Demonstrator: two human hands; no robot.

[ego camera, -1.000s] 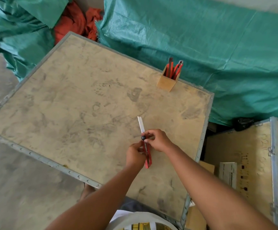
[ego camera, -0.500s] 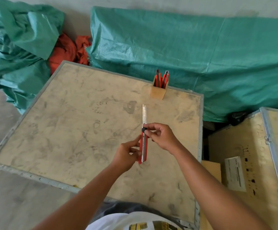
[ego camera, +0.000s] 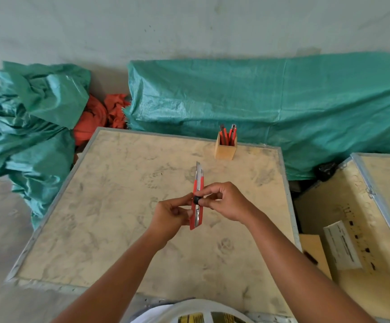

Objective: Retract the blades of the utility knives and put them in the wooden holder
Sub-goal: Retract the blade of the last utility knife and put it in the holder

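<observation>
Green tarp point(ego camera: 282, 108) lies behind the dusty surface point(ego camera: 110, 217). Wooden holder point(ego camera: 225, 149) stands near the far edge with red knives inside. Left hand point(ego camera: 172, 216) grips the red knife point(ego camera: 197, 206) above the surface; right hand point(ego camera: 224, 202) pinches its black slider point(ego camera: 196, 200). Blade tip point(ego camera: 198, 167) sticks out.

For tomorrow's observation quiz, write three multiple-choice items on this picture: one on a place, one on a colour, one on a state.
1. Where does the wooden holder stand?
A. by the table's far edge
B. on the floor
C. on the crate to the right

2. What colour is the held utility knife?
A. blue
B. red
C. yellow

3. How is its blade?
A. fully retracted
C. snapped off
B. still sticking out

Answers: 1 A, it sits near the far rim of the table; 2 B, red body between left hand and right hand; 3 B, metal shows past the tip.
</observation>
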